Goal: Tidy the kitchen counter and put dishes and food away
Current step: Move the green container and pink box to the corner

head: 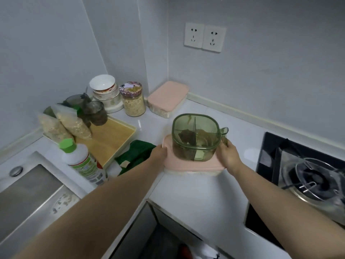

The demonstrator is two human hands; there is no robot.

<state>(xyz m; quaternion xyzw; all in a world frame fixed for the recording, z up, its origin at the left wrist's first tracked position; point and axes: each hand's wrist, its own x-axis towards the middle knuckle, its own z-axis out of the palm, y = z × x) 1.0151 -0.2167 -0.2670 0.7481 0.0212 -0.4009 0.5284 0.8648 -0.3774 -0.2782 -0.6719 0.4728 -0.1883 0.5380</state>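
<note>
Pink-lidded box [186,165], front edge of counter [186,195]: left hand [158,153] and right hand [228,155] grip its ends, fingers curled. Green divided tub [195,144] stands on its lid (contents dark). Green cloth [136,153] just left, stove [308,176] right; second pink box [168,97] and jar [133,102] by the back corner.

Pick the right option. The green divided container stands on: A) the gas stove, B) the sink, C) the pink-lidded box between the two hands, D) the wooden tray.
C: the green divided container rests on top of the pink-lidded box, which the left hand and right hand hold at its two ends.
</note>
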